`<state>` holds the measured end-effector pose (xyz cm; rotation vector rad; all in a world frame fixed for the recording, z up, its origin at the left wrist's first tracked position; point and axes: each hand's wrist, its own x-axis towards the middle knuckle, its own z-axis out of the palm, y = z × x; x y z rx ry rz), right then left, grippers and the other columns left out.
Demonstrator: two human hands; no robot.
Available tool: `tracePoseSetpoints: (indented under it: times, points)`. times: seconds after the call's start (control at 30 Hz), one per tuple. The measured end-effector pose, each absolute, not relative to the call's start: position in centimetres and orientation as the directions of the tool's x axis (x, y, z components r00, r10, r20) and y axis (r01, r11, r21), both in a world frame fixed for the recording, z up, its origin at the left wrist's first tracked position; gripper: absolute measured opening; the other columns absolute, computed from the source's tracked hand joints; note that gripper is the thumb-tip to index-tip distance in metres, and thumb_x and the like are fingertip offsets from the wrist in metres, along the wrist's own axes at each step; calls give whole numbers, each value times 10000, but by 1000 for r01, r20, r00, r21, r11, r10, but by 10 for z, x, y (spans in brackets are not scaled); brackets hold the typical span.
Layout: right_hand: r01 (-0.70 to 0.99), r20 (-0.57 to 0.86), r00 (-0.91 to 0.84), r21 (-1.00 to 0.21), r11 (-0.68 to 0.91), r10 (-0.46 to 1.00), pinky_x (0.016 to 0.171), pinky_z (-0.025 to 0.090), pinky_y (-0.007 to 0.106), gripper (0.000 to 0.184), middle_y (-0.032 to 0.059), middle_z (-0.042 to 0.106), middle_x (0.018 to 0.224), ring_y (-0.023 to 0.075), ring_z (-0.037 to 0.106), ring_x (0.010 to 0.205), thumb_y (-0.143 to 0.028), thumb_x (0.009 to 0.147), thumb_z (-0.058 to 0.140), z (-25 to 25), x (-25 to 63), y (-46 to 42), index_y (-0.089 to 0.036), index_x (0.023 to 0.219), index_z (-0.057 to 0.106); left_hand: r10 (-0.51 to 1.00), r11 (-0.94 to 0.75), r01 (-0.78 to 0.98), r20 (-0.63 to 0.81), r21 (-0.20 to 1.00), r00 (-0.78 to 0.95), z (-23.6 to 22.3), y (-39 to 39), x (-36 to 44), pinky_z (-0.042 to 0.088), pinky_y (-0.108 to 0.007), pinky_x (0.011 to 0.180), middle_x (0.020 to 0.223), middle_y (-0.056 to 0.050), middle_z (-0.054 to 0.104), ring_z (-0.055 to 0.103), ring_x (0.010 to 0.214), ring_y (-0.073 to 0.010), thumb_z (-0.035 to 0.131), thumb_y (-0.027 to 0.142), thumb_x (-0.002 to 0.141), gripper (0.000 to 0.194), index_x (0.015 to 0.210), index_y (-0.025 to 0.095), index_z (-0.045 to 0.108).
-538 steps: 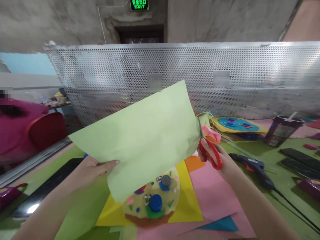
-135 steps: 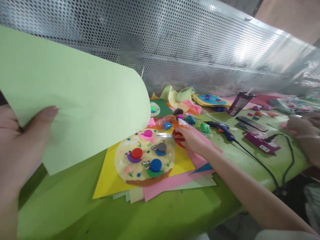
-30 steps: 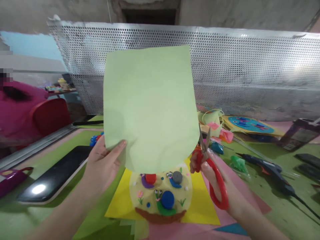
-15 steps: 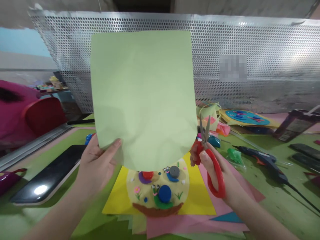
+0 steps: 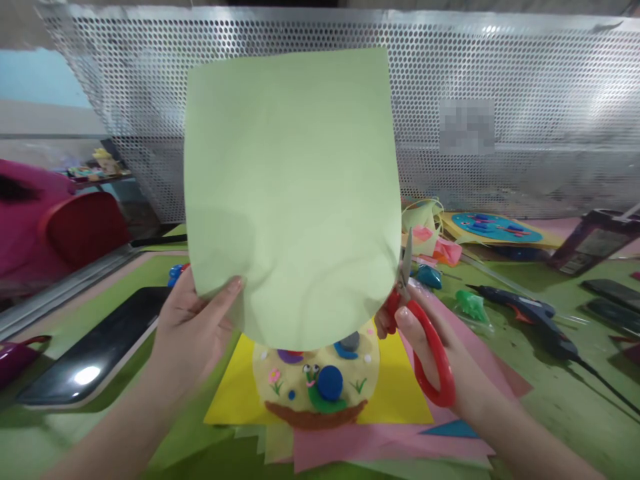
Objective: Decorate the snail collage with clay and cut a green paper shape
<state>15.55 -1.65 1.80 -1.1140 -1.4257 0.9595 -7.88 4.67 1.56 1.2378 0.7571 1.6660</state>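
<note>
Upright before me is a light green sheet of paper [image 5: 295, 193], its lower edge cut into a curve. My left hand [image 5: 200, 327] pinches its lower left edge, thumb on the near face. My right hand [image 5: 425, 327] grips red-handled scissors [image 5: 435, 360], fingers through the loops. The blades point up at the sheet's right edge; one blade is partly hidden by the paper. Below the sheet lies a round cream picture [image 5: 280, 400] with clay snails, flowers and grass, on a yellow sheet [image 5: 225, 400]. The sheet covers its upper part.
A phone [image 5: 95, 353] lies at left. To the right are a glue gun [image 5: 535, 320], a green clay packet [image 5: 473, 307], a dark drink carton [image 5: 590, 243] and a blue round clay picture [image 5: 495, 228]. A perforated metal panel [image 5: 525, 73] stands behind. Pink paper [image 5: 360, 450] lies underneath.
The scissors have moved up against the paper's right edge, and their blades have come closer together. The sheet has tilted slightly, its right side higher, and hides more of the snail picture.
</note>
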Motion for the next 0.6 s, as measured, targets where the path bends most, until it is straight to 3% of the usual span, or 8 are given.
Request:
tracePoseSetpoints:
  times: [0.2, 0.4, 0.6]
  points:
    - [201, 285, -24, -938, 284, 958, 613, 448, 326, 332, 20, 491, 738, 162, 448, 626, -574, 815, 428, 19, 157, -16, -244, 781, 445, 911, -413, -303, 390, 859, -135, 21, 44, -77, 567, -208, 779, 1092, 17, 669, 634, 975, -165, 641, 81, 755, 417, 1133, 253, 596]
    - [211, 254, -58, -942, 260, 966, 610, 436, 309, 362, 3, 433, 718, 154, 438, 652, -592, 819, 409, 18, 158, -17, -233, 772, 404, 915, -403, -302, 378, 864, -140, 22, 44, -78, 530, -98, 759, 1030, 39, 694, 651, 914, -106, 658, 78, 737, 426, 1120, 257, 605]
    - [197, 289, -47, -936, 292, 956, 560, 406, 300, 341, -7, 396, 694, 148, 400, 622, -562, 838, 406, 15, 160, -18, -235, 742, 396, 906, -422, -283, 397, 861, -145, 20, 43, -77, 558, -152, 757, 1024, 35, 694, 652, 918, -128, 648, 83, 749, 412, 1118, 262, 603]
